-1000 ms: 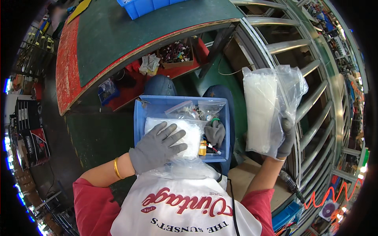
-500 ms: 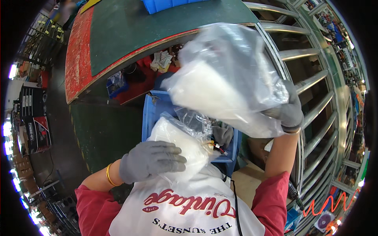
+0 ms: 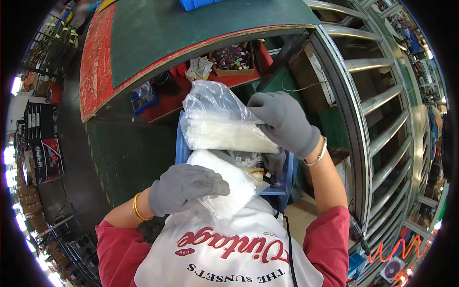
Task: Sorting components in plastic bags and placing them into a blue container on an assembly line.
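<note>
My right hand (image 3: pixel 285 122), in a grey glove, pinches the side of a clear plastic bag (image 3: pixel 215 131) with white, strip-like contents. That bag lies across the far part of a blue bin (image 3: pixel 180 152), its loose, crumpled end pointing away from me. Nearer to me, a second clear bag of white contents (image 3: pixel 232 181) leans over the bin's near edge against my shirt. My left hand (image 3: pixel 186 189), also gloved in grey, grips its left side, the thumb hidden. Between and beside the bags, a grey cloth-like item (image 3: pixel 274 162) and small wired parts (image 3: pixel 268 178) show in the bin.
Beyond the bin stands a green-topped workbench (image 3: pixel 205 28) with a worn red edge. Its lower shelf carries a cardboard box of small coloured parts (image 3: pixel 234 58) and a small blue bin (image 3: pixel 144 99). A metal roller conveyor (image 3: pixel 370 64) runs along my right.
My right hand has brought the upper bag down and leftward from the raised right side onto the bin. The left hand stays at the nearer bag, its fingers slightly more curled.
</note>
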Tool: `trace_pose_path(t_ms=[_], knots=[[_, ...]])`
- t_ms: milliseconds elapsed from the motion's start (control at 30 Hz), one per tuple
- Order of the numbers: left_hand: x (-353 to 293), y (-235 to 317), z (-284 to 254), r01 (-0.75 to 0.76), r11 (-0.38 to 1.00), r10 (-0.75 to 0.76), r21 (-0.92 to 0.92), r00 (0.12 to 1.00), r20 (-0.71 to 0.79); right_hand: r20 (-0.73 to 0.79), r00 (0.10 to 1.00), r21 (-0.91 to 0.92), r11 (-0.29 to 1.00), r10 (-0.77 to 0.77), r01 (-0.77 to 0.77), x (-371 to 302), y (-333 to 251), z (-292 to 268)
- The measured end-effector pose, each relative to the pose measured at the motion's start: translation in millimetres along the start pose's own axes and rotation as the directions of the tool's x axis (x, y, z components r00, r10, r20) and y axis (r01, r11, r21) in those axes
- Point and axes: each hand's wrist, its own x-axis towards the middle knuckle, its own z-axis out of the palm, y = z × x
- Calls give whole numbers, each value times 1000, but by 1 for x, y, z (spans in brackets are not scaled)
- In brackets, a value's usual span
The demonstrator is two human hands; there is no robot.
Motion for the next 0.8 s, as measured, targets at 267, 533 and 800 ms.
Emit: trace_pose_path(t_ms=[267, 533, 800], knots=[[12, 0, 9, 79, 996, -83, -40, 990, -117, -87, 991, 144, 983, -101, 113, -19, -28, 18], [17, 5, -52, 95, 945, -124, -314, 989, -75, 129, 992, 368, 929, -4, -45, -61, -70, 38], [30, -49, -12, 239, 935, -243, 261, 970, -15, 128, 991, 349, 937, -34, -12, -77, -82, 30]])
